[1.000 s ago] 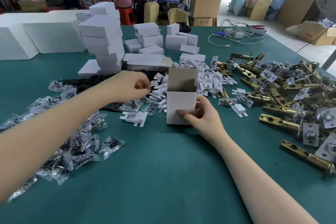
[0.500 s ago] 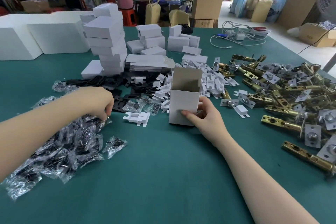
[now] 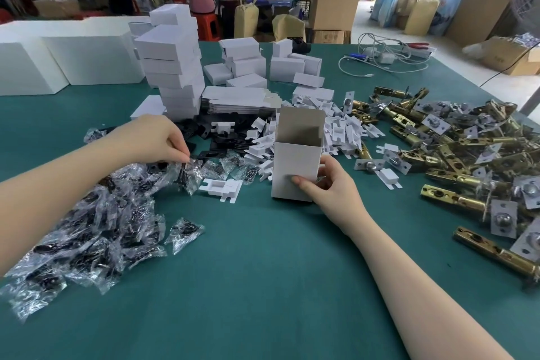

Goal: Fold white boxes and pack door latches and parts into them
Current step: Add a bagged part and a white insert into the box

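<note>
Head view looks down on a green tabletop point(image 3: 263, 286) where one white box point(image 3: 295, 166) stands upright, top flap raised and mouth open. The right hand point(image 3: 330, 184) steadies it, thumb curled across the near face and fingers wrapped round the right side. To the left of the box, the left hand point(image 3: 157, 137) has its fingertips pinched on a small clear bag point(image 3: 190, 175) of dark parts at the edge of a big heap of such bags point(image 3: 87, 228).

By the look of it the folding of this box is done and the packing is under way: a parts bag is being picked to go in. The next move would call for lifting that one bag free of its neighbours, carrying it over the open mouth and dropping it in while the right hand keeps the box from tipping. Whether anything already lies inside I cannot tell.

As for numbers: one open box in hand; a tall stack of closed boxes point(image 3: 175, 67) behind and left of it, roughly ten high, with about ten more loose ones behind. The bags are too many and too tangled to count, dozens at least. White card inserts point(image 3: 339, 131) lie in a heap just behind the box, one stray insert point(image 3: 222, 188) just to its left. Brass latches point(image 3: 455, 161) pile up to the right, likewise dozens. Black plates point(image 3: 216, 142) lie behind the left hand.
</note>
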The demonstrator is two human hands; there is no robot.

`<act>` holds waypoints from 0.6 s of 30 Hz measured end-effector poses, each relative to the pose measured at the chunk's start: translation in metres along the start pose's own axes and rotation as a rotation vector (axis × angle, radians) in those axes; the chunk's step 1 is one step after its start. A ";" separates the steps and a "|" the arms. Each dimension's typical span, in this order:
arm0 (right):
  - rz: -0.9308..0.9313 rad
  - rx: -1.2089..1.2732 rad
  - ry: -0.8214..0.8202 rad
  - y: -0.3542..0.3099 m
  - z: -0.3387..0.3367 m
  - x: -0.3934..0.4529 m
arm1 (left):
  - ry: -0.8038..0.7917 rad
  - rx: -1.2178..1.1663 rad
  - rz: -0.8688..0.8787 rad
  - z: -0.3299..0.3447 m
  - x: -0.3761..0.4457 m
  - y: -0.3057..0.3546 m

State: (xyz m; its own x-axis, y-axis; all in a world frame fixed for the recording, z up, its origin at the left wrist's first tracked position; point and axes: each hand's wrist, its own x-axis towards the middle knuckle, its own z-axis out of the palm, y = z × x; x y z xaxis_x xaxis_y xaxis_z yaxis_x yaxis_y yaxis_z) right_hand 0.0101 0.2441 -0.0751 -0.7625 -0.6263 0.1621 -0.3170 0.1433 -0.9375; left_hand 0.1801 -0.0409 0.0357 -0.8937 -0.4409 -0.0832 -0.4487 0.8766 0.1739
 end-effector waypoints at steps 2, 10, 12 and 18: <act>0.000 0.002 0.001 0.000 0.000 0.000 | 0.024 -0.102 -0.008 0.004 0.002 -0.001; 0.007 0.010 -0.002 0.000 0.001 0.000 | -0.092 -0.711 -0.220 0.017 0.006 0.012; 0.006 0.012 0.000 0.000 0.001 -0.001 | -0.093 -0.840 -0.240 0.020 0.007 0.015; 0.012 0.012 0.000 -0.001 0.001 0.000 | -0.201 -1.218 -0.226 0.022 0.003 0.021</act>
State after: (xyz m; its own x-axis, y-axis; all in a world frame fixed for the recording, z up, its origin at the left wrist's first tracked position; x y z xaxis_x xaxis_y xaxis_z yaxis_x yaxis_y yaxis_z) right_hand 0.0111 0.2431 -0.0741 -0.7664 -0.6244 0.1508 -0.3011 0.1419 -0.9430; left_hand 0.1675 -0.0193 0.0178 -0.8301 -0.4271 -0.3586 -0.3928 -0.0086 0.9196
